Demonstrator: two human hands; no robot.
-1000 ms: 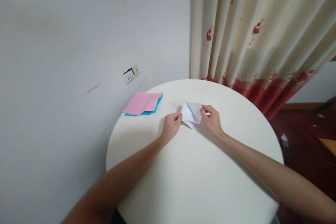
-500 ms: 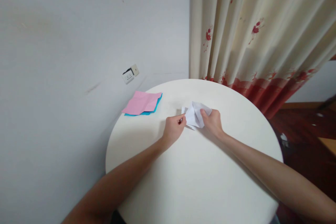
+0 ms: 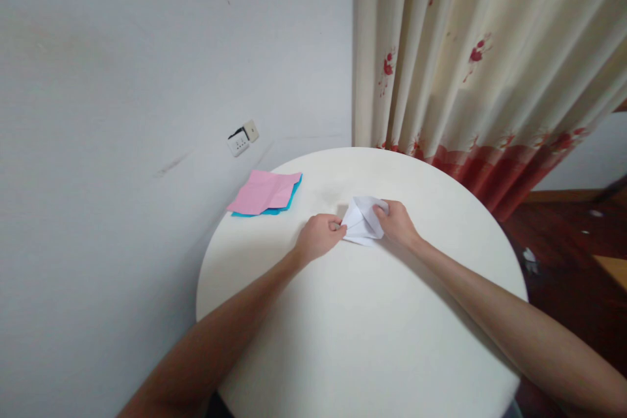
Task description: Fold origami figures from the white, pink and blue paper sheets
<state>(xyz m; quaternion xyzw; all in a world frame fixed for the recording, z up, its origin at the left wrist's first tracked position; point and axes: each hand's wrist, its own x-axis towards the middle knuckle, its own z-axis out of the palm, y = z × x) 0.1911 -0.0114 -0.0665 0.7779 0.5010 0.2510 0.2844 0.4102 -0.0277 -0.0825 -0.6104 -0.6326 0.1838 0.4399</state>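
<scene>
Between my two hands is a piece of folded white paper (image 3: 361, 222), creased into several flaps, just over the middle of the round table. My left hand (image 3: 321, 235) is closed, pinching the paper's left corner between thumb and fingers. On the other side, my right hand (image 3: 396, 221) grips the right part, its thumb lying on top and its other fingers mostly hidden behind the paper.
A creased pink sheet (image 3: 264, 189) lies over blue paper (image 3: 292, 199) at the table's back left. The white round table (image 3: 353, 339) stands close to a wall with a socket (image 3: 238, 143). A patterned curtain (image 3: 441, 78) hangs behind it on the right.
The white paper has been brought lower and flatter, its raised top flap now folded down. My left hand has shifted slightly left and my right hand has stayed nearly in place, both still gripping it.
</scene>
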